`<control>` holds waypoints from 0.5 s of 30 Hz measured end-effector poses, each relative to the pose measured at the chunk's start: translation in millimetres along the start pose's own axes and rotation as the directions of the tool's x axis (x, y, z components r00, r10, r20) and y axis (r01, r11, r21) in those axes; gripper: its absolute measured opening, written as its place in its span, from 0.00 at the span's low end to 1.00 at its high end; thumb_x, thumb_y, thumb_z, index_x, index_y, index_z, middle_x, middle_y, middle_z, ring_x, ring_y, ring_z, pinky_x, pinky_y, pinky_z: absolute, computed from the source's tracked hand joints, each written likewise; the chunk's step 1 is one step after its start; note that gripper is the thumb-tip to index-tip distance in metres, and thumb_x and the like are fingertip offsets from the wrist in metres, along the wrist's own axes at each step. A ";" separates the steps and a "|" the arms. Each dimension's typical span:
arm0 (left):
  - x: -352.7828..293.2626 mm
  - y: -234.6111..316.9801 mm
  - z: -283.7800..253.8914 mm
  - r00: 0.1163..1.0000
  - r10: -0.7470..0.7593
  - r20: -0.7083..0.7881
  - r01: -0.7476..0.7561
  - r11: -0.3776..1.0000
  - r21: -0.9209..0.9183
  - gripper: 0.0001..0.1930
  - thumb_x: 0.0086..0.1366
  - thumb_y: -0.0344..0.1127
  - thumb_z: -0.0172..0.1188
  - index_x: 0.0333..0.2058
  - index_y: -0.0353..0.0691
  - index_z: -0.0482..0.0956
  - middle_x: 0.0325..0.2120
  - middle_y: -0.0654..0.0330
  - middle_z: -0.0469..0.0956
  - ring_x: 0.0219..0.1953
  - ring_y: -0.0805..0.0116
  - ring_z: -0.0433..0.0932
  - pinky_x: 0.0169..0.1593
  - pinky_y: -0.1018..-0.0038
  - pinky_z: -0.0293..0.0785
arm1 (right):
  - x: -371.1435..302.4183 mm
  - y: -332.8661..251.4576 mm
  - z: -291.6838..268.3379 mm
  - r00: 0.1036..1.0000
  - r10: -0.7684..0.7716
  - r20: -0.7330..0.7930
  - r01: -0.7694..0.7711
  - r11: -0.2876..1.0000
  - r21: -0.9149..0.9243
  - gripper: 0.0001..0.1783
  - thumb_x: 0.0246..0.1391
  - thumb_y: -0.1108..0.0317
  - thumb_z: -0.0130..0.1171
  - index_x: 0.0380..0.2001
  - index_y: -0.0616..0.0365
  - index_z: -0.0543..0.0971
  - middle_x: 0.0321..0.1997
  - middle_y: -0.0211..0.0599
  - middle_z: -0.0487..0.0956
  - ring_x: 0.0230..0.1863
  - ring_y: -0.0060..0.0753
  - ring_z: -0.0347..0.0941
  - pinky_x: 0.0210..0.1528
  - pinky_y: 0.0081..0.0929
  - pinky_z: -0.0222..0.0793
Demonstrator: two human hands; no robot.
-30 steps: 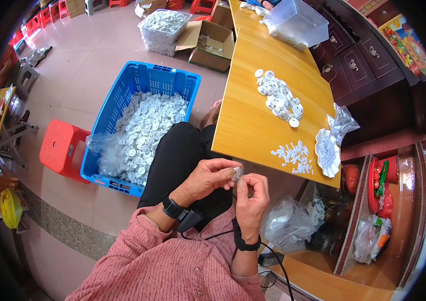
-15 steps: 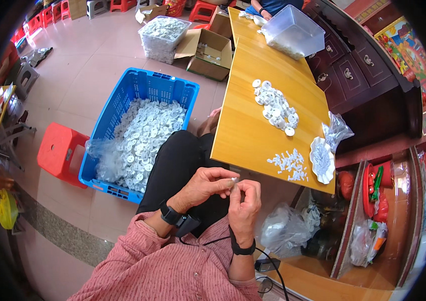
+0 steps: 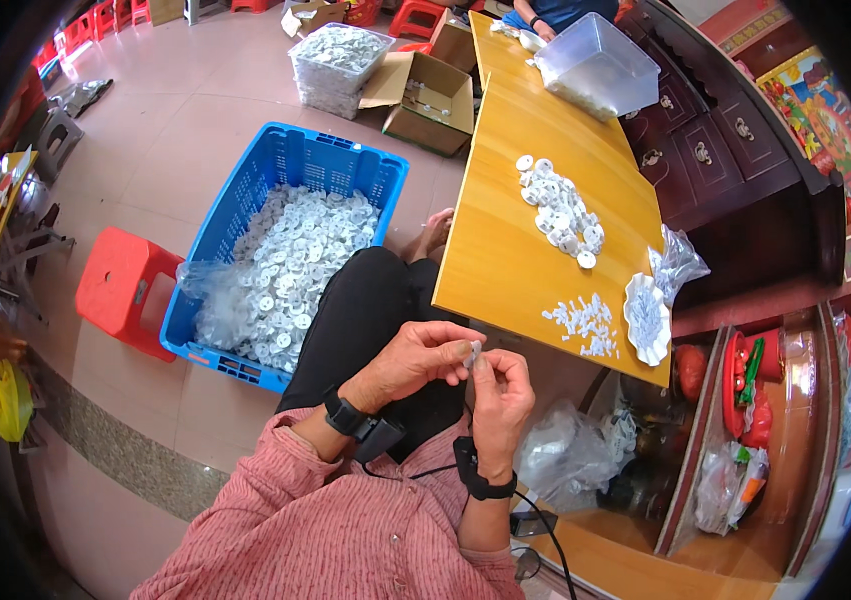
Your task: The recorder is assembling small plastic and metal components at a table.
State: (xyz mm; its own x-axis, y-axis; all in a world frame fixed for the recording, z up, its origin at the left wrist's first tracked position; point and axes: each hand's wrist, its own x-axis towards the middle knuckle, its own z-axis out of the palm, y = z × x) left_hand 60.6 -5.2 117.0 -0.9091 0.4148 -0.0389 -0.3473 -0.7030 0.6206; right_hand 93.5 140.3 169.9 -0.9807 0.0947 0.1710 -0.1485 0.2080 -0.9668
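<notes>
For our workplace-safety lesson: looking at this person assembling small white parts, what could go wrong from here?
The small white piece, pinched between the left hand and right hand over the lap, could slip and drop to the floor. The tiny white parts lying near the table edge could be knocked off.

— Any packaging about?
— An open brown cardboard box (image 3: 432, 100) at top centre, and a clear plastic bag (image 3: 678, 262) right of centre.
— Signs?
— A colourful red poster (image 3: 817, 105), upper right.

Both hands (image 3: 460, 375) pinching small white part (image 3: 472, 352) (over lap), blue crate (image 3: 245, 195) beside
</notes>
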 end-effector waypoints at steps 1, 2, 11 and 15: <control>-0.6 0.6 1.0 1.000 0.001 -0.005 -0.001 0.999 0.041 0.16 0.70 0.33 0.61 0.52 0.32 0.79 0.37 0.58 0.82 0.33 0.74 0.81 0.36 0.79 0.80 | -1.0 -0.1 -0.3 1.000 -0.002 -0.012 0.001 0.999 -0.048 0.04 0.62 0.77 0.60 0.33 0.65 0.75 0.40 0.34 0.74 0.38 0.21 0.72 0.40 0.19 0.70; -1.0 1.5 1.3 1.000 0.011 -0.012 -0.010 0.999 0.045 0.16 0.70 0.33 0.61 0.52 0.32 0.79 0.37 0.58 0.82 0.33 0.74 0.81 0.36 0.79 0.80 | -1.4 0.7 0.8 1.000 -0.005 -0.020 0.003 0.996 -0.092 0.04 0.61 0.77 0.60 0.32 0.64 0.75 0.40 0.34 0.74 0.38 0.21 0.72 0.40 0.19 0.70; -9.2 31.2 -15.0 0.940 0.265 -0.214 -0.268 0.963 0.013 0.17 0.71 0.32 0.59 0.54 0.31 0.75 0.39 0.55 0.82 0.33 0.69 0.82 0.37 0.79 0.80 | -2.4 9.7 3.9 0.998 -0.014 -0.055 0.008 0.994 -0.107 0.03 0.61 0.76 0.61 0.33 0.64 0.77 0.39 0.32 0.75 0.36 0.20 0.71 0.38 0.18 0.70; -7.5 54.7 -61.1 0.856 0.391 -0.338 -0.514 0.714 -0.475 0.28 0.72 0.48 0.57 0.56 0.27 0.70 0.45 0.46 0.80 0.40 0.65 0.82 0.43 0.76 0.82 | -0.6 7.6 4.0 0.999 -0.008 -0.053 0.001 0.991 -0.133 0.03 0.60 0.76 0.61 0.33 0.64 0.78 0.38 0.31 0.75 0.35 0.20 0.71 0.37 0.18 0.70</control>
State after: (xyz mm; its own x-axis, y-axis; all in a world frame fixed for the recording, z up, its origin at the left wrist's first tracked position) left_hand 34.4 -82.0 103.4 -0.9918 -0.1149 -0.0554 0.1096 -0.9898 0.0909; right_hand 92.5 137.9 161.7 -0.9713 0.1450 0.1886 -0.1310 0.3361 -0.9327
